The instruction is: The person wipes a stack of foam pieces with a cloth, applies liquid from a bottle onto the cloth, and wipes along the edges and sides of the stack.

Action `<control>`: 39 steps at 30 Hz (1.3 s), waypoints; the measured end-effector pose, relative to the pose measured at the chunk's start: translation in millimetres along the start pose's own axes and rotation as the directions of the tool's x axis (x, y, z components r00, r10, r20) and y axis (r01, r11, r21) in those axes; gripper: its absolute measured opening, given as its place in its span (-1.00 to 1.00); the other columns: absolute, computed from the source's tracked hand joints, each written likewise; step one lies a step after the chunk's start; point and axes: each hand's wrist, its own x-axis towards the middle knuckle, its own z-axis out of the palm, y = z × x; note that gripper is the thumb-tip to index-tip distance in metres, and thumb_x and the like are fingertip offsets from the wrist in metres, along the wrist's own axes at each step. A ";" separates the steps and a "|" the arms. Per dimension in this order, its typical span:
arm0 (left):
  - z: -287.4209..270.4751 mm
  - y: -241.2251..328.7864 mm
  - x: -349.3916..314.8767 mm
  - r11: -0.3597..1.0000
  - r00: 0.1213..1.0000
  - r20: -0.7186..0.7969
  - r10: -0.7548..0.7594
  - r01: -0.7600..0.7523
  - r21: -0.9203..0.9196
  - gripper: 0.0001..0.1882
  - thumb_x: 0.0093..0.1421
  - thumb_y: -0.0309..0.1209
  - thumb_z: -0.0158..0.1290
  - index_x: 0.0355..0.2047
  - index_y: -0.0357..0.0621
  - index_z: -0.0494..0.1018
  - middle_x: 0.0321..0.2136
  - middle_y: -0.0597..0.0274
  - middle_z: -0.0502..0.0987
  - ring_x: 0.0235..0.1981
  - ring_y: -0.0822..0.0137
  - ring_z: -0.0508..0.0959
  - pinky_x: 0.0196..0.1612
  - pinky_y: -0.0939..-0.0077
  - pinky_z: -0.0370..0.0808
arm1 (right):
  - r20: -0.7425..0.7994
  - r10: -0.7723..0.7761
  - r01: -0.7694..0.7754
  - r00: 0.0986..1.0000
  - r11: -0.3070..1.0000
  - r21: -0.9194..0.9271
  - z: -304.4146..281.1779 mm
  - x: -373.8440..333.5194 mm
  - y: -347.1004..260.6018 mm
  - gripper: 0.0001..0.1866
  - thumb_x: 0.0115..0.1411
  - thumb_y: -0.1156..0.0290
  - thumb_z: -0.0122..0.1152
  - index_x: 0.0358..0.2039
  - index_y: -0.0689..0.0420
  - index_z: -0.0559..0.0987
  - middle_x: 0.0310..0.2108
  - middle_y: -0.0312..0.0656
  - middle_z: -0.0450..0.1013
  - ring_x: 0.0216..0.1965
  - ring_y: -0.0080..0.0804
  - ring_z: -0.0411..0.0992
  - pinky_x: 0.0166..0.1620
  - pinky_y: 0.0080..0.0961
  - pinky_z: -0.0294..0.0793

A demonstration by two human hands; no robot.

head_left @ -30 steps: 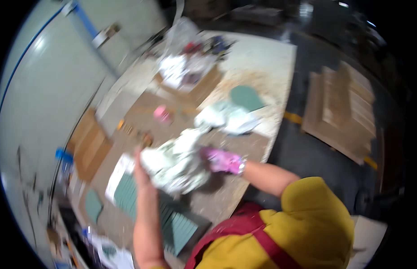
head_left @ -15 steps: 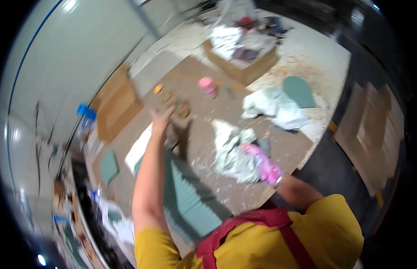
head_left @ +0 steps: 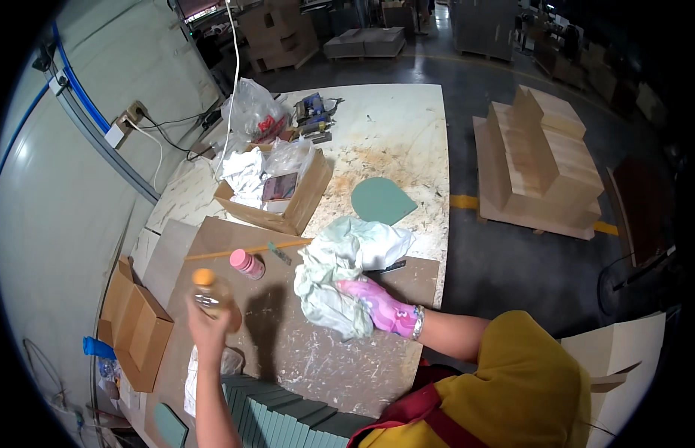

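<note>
My left hand (head_left: pixel 208 322) is wrapped round a clear bottle (head_left: pixel 215 296) with an orange cap and amber liquid inside, raised above the brown board. On my right hand (head_left: pixel 385 308) is a pink patterned glove; its fingers are buried in a crumpled pale green cloth (head_left: pixel 334 317). A small pink bottle (head_left: pixel 247 264) stands between the two hands. Close to my body, a long row of green panels (head_left: pixel 287 414) is stacked on edge. One rounded green piece (head_left: pixel 381 200) lies flat beyond the cloth.
A cardboard box (head_left: pixel 284 213) with cloths and plastic bags stands at the back, beside tools (head_left: pixel 316 112). An open carton (head_left: pixel 136 328) is at the left. Wooden blocks (head_left: pixel 538 157) sit on the floor at the right. A dark flat tool (head_left: pixel 391 268) pokes out beside the cloth.
My left hand was reaching open toward the bottle; now it grips and lifts it. The view has swung round. My right hand stays on the cloth, which now touches the other cloth.
</note>
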 end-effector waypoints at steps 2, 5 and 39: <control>4.0 44.8 -27.1 0.979 0.988 0.109 0.113 -0.130 0.160 -0.28 -0.16 -0.35 0.30 0.05 -0.15 0.27 -0.09 0.01 0.41 -0.14 0.04 0.51 -0.10 0.24 0.45 | -0.014 -0.002 0.001 1.000 0.999 -0.046 1.4 6.2 0.3 -0.63 0.26 0.44 0.02 0.09 0.20 0.36 -0.06 -0.16 0.48 -0.10 -0.38 0.51 -0.05 -0.45 0.54; 18.6 73.9 -58.2 0.842 0.923 0.339 0.180 -0.323 0.432 -0.18 -0.29 -0.35 0.36 0.05 -0.13 0.29 -0.17 0.03 0.41 -0.22 -0.06 0.48 -0.20 0.14 0.45 | 0.099 -0.041 0.073 0.994 0.935 -0.348 28.9 -4.1 7.0 -0.63 0.28 0.38 0.03 0.08 0.18 0.38 -0.04 -0.22 0.45 -0.09 -0.50 0.44 -0.06 -0.54 0.45; 1.2 130.4 -142.4 0.403 0.778 0.582 0.235 -0.623 0.670 -0.53 0.08 -0.41 -0.02 0.06 0.00 0.30 -0.38 0.23 0.45 -0.33 0.27 0.49 -0.30 0.33 0.35 | 0.292 0.448 -0.522 0.845 0.807 0.275 -13.7 -45.2 41.1 -0.50 0.36 0.09 -0.24 0.15 0.16 0.32 0.05 -0.03 0.40 -0.01 -0.10 0.44 0.08 -0.05 0.40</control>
